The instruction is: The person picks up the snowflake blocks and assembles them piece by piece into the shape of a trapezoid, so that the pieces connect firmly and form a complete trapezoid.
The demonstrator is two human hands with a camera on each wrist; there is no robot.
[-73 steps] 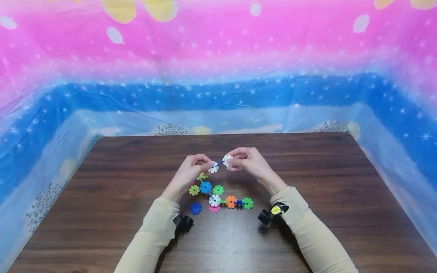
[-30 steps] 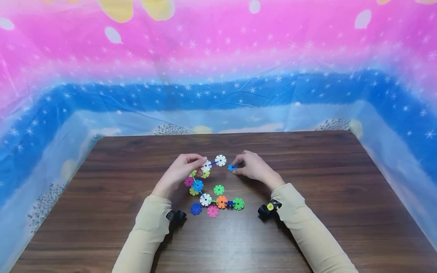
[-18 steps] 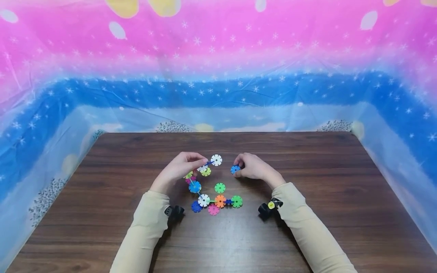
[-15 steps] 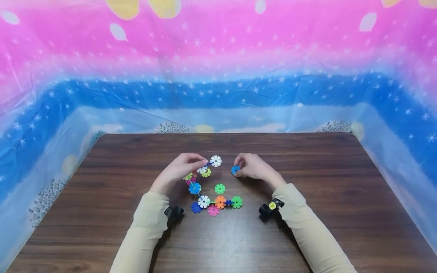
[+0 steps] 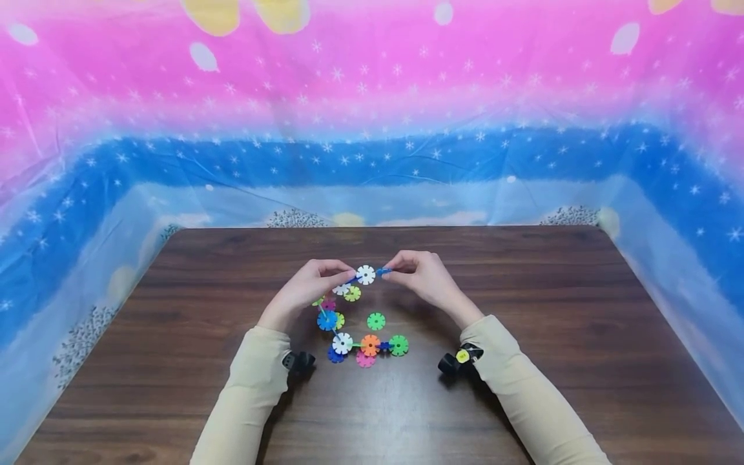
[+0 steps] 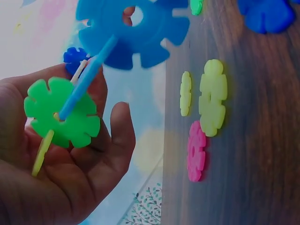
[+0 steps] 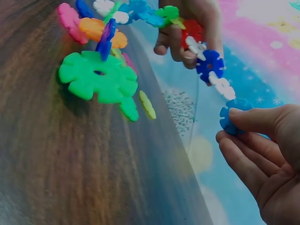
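My left hand (image 5: 308,287) pinches a chain of slotted snowflake discs, gripping it near a dark blue disc (image 7: 209,65). At the chain's end a white disc (image 5: 365,275) faces forward. Between thumb and fingers of my right hand (image 5: 427,278) is a blue disc (image 7: 229,122), seen edge-on in the head view; its rim meets the white disc, though how deep the slots sit is unclear. The chain runs down through a green disc (image 6: 42,105), a larger-looking blue disc (image 5: 327,320), a white one (image 5: 342,343), and orange (image 5: 370,345) to a green end disc (image 5: 398,345).
Loose discs lie on the brown wooden table (image 5: 523,290): green (image 5: 376,321), pink (image 5: 365,360), dark blue (image 5: 335,354), yellow (image 5: 352,294) and magenta (image 5: 328,306). A patterned cloth (image 5: 372,161) stands behind the table.
My right hand let go of the white end disc and took a loose blue disc. It has since moved up and left, bringing that disc to the white one. The left hand keeps its hold.
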